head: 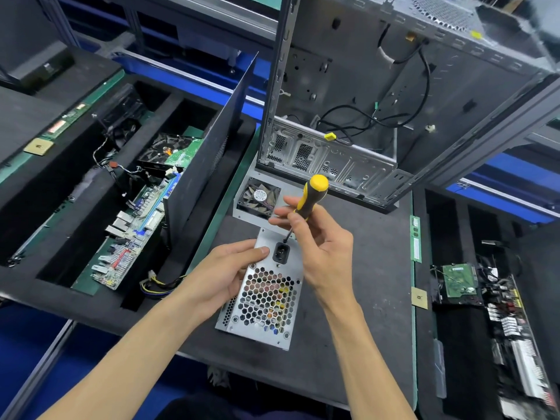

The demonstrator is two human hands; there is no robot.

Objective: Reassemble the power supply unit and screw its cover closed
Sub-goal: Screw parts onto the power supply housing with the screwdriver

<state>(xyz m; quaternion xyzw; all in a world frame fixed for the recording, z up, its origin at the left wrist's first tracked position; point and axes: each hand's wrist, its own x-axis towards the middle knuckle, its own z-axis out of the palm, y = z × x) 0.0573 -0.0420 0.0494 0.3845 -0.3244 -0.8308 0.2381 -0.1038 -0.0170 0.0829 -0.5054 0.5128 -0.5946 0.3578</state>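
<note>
A silver power supply unit (pixel 266 301) stands on the dark mat in front of me, its honeycomb grille and black power socket (pixel 281 252) facing up. My left hand (pixel 224 271) grips its left side, thumb lying beside the socket. My right hand (pixel 318 237) holds a yellow-and-black screwdriver (pixel 312 194) upright, and its tip meets the panel just above the socket. Behind the unit lies the cover (pixel 257 198) with a black fan set in it, apart from the unit.
An open computer case (pixel 363 122) stands upright at the back of the mat. A dark side panel (pixel 212 140) leans on the left. Foam trays hold a motherboard (pixel 133 237) and cables on the left, more boards (pixel 500 304) on the right.
</note>
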